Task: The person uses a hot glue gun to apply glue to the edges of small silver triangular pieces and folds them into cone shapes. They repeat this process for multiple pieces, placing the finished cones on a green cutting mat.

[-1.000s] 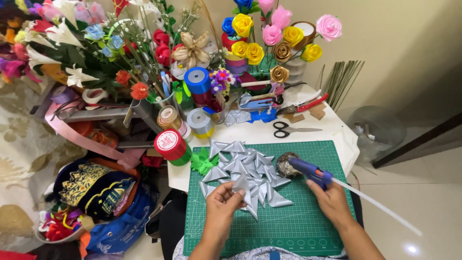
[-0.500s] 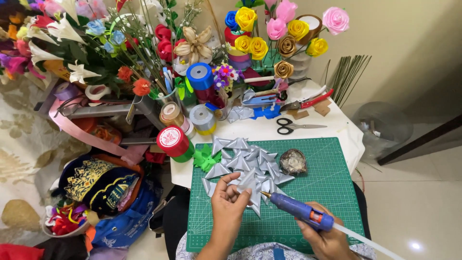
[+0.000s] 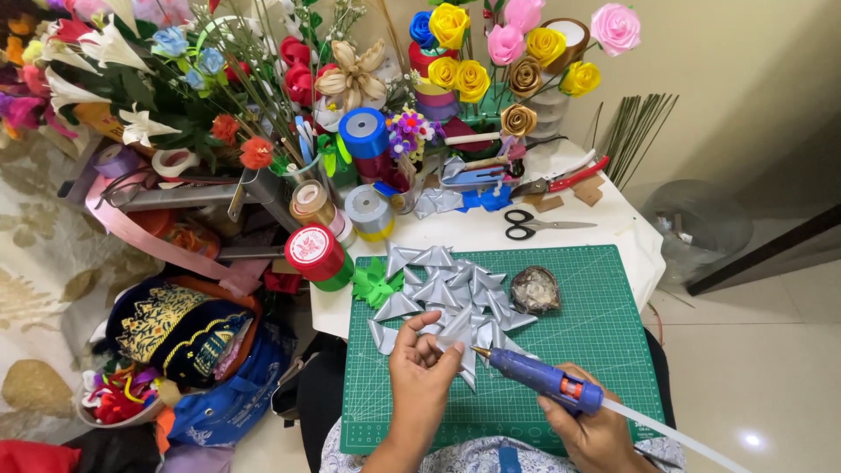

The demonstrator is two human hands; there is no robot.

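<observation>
My left hand (image 3: 422, 370) pinches a folded silver ribbon petal (image 3: 457, 329) over the green cutting mat (image 3: 604, 333). In my right hand (image 3: 596, 427) is a blue glue gun (image 3: 541, 380) with a white glue stick trailing out behind it; its brass nozzle points left and nearly touches the held petal. Just beyond my fingers lies a pile of several silver ribbon petals (image 3: 442, 285). A small dark, shell-like dish (image 3: 535, 290) sits on the mat to the right of the pile.
Black-handled scissors (image 3: 526, 224) and red pliers (image 3: 565, 179) lie on the white table behind the mat. Ribbon spools, one red (image 3: 313, 250) and one blue (image 3: 363, 133), and ribbon flower bouquets (image 3: 491, 61) crowd the back. Bags of cloth (image 3: 180, 333) sit at the left.
My right hand lifted the glue gun off the dark dish, swung it down and left, and brought its nozzle to the petal in my left hand.
</observation>
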